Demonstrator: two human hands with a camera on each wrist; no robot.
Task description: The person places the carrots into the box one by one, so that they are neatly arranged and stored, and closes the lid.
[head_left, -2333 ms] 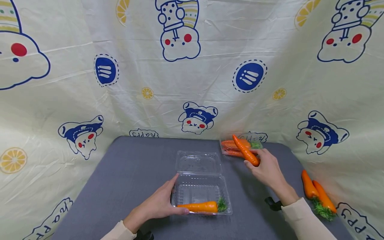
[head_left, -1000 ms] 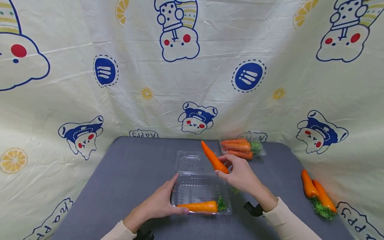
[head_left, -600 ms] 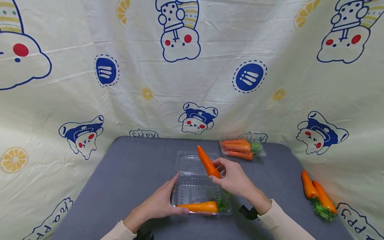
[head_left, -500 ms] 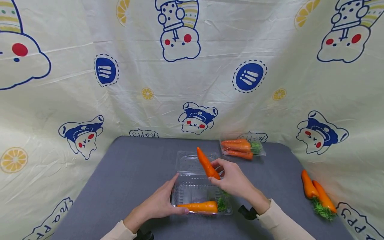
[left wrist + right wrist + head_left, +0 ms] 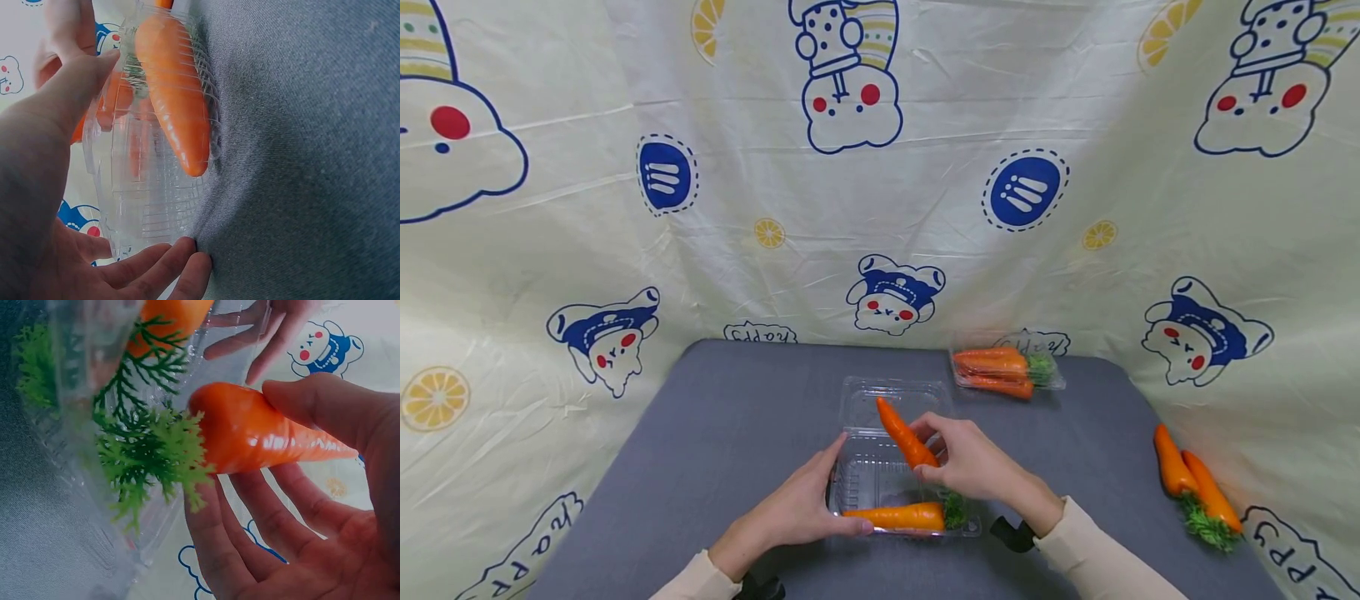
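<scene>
A clear hinged plastic box (image 5: 880,475) lies with its lid (image 5: 861,402) folded back on the table. Inside, along the near wall, rests one orange carrot (image 5: 901,517) with green leaves to the right. My left hand (image 5: 801,497) grips the box's left end, thumb over the front rim and fingers along the side. Between thumb and fingers my right hand (image 5: 973,458) holds a second carrot (image 5: 904,429), tilted over the box, tip up and to the left. Its leafy top (image 5: 153,456) hangs down close to the box wall in the right wrist view.
A closed clear box of carrots (image 5: 996,372) stands at the back right of the grey table (image 5: 737,417). Two loose carrots (image 5: 1198,479) with leafy tops lie at the right edge. Behind the table hangs a printed curtain (image 5: 880,200).
My right hand has carried the carrot from beside the closed box at the back, left and toward me, then lower over the open box. The left hand has stayed at the open box.
</scene>
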